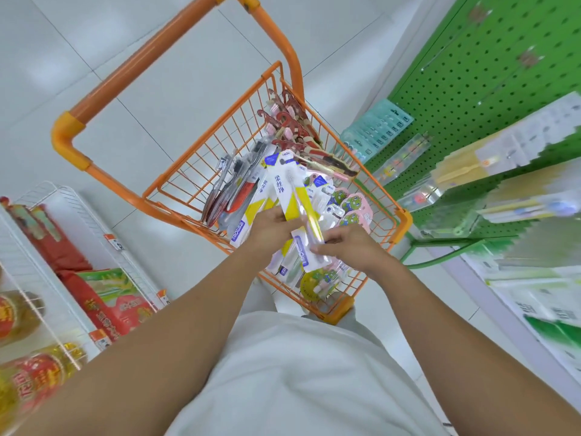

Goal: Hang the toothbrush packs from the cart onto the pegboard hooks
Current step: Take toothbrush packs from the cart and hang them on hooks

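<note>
Orange wire cart (220,146) holds assorted toothbrush packs: red-black ones beyond the left hand (273,222), dark red hanger-top ones farther off, pink frog-print ones (352,212) beyond the right hand (349,243). Both hands grip the yellow-white toothbrush pack (290,190): left fingers curled on its middle, right pinching its near end. Green pegboard (490,58) stands right of both hands.

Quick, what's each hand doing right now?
Left hand: holds a yellow-and-white toothbrush pack over the cart.
Right hand: pinches the same pack's lower end.
</note>
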